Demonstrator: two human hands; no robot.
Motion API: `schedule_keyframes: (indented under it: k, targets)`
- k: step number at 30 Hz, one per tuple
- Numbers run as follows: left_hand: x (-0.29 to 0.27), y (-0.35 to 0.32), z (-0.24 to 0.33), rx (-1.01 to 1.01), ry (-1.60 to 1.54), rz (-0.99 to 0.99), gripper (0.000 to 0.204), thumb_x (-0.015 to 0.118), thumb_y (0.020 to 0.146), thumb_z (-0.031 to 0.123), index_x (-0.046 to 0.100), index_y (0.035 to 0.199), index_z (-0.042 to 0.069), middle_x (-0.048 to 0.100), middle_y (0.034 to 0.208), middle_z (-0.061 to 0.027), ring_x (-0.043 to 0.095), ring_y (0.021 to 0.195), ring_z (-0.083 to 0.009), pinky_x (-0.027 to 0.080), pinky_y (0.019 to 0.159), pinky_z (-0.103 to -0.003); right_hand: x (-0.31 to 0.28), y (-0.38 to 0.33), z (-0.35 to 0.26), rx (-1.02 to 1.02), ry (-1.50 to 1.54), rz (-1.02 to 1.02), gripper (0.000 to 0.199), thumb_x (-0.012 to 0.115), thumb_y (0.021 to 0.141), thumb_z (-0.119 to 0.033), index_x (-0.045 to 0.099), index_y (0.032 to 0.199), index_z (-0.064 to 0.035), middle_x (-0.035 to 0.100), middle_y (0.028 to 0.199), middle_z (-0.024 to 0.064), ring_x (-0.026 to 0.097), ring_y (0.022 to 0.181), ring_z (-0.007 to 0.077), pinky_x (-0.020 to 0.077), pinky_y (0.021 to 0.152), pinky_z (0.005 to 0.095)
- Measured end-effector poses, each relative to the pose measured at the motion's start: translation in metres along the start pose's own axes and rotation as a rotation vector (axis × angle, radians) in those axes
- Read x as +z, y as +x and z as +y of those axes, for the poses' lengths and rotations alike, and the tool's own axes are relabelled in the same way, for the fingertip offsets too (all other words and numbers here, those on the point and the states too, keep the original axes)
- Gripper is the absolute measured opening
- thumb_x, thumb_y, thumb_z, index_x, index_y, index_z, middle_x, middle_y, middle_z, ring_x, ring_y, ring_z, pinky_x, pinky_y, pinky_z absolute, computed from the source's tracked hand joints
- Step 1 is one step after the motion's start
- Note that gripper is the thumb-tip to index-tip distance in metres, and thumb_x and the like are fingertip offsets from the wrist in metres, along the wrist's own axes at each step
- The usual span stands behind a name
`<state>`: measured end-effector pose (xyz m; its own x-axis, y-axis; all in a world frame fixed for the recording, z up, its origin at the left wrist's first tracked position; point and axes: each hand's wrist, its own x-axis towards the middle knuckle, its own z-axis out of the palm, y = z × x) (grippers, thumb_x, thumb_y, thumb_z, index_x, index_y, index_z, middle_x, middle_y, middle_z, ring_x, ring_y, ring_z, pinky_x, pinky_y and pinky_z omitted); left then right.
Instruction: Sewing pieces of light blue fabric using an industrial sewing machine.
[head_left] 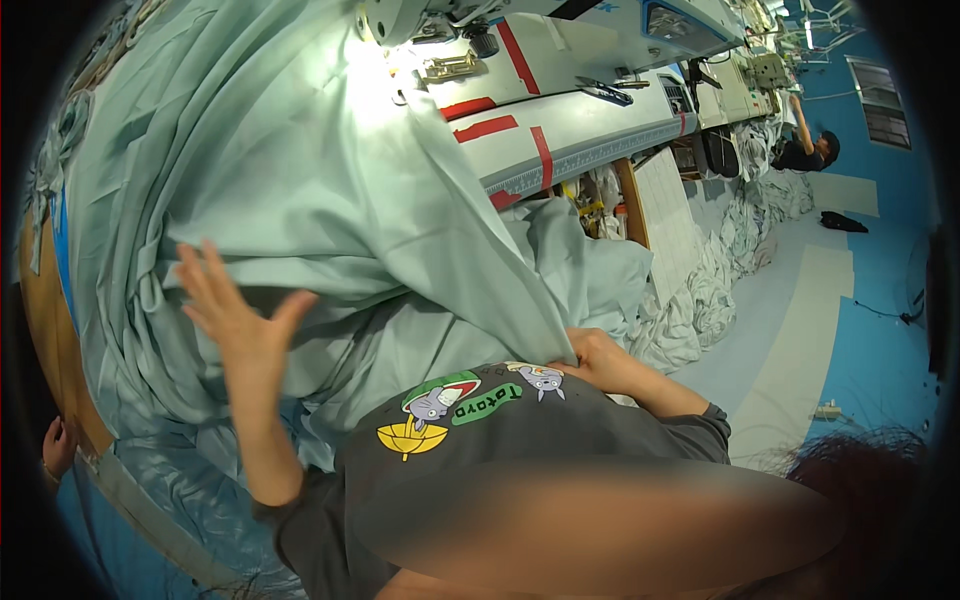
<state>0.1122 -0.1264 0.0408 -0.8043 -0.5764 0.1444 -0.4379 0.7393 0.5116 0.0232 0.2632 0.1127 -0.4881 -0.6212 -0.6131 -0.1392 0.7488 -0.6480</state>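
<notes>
A large pale green fabric (300,190) lies in loose folds over the work surface and hangs down toward my body. Its upper part reaches under the lit head of a sewing machine (470,40). My left hand (238,315) is raised over the folds with its fingers spread, slightly smeared by motion, and holds nothing. Close to my body, my right hand (598,360) is closed on the fabric's right edge; its fingertips are partly hidden.
A measuring scale (600,150) runs along the table's front edge, with red tape (541,155) across it. Thread snips (606,92) lie on the table. Piled fabric (700,310) covers the floor at right. Another person (815,150) works far right; another person's hand (60,447) shows at left.
</notes>
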Motion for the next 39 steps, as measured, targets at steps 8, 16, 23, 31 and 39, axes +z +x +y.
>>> schedule_keyframes:
  k: [8,16,23,31,39]
  targets:
    - [-0.005,0.009,-0.016,0.02,0.177,-0.07,0.091,0.071,0.072,0.017,0.022,0.148,0.012,0.02,0.153,-0.0152,0.019,0.141,-0.0367,0.014,0.111,-0.06,-0.001,0.0,-0.003,-0.217,-0.053,0.162,0.018,0.068,0.082,-0.014,0.063,0.092,0.0005,0.061,0.071,0.0183,0.059,0.062,0.0356,0.0459,0.057,0.0352]
    - [-0.009,0.011,-0.008,0.055,0.055,-0.008,0.079,0.065,0.076,0.02,0.03,0.146,0.011,0.031,0.147,-0.0207,0.03,0.136,-0.0364,0.026,0.111,-0.042,-0.011,-0.005,-0.013,0.091,-0.075,-0.063,0.022,0.065,0.082,-0.019,0.058,0.095,-0.0015,0.058,0.071,0.0197,0.058,0.068,0.0402,0.045,0.058,0.0433]
    - [-0.014,0.062,-0.056,-0.105,-0.121,-0.068,0.064,0.063,0.08,0.02,0.04,0.135,-0.004,0.051,0.128,-0.028,0.051,0.117,-0.0397,0.036,0.103,-0.038,-0.014,0.001,-0.012,-0.003,-0.12,0.062,0.021,0.065,0.082,-0.017,0.054,0.085,-0.0001,0.056,0.064,0.0202,0.056,0.063,0.0412,0.0426,0.055,0.0438]
    - [-0.026,0.047,-0.031,-0.297,-0.207,-0.223,0.065,0.064,0.083,0.022,0.039,0.136,-0.005,0.052,0.125,-0.0284,0.049,0.121,-0.0363,0.033,0.105,-0.035,-0.01,0.004,0.002,-0.047,-0.164,0.073,0.016,0.067,0.08,-0.01,0.058,0.088,0.0007,0.055,0.064,0.0154,0.053,0.056,0.0323,0.0425,0.053,0.0361]
    - [-0.015,0.031,-0.021,-0.036,-0.1,-0.1,0.093,0.078,0.072,0.031,0.026,0.145,0.004,0.041,0.139,-0.0257,0.041,0.128,-0.0389,0.033,0.107,-0.038,-0.01,0.004,-0.015,-0.039,-0.286,0.142,0.019,0.067,0.078,-0.013,0.054,0.085,-0.0009,0.059,0.073,0.0189,0.058,0.07,0.0399,0.045,0.059,0.0436]
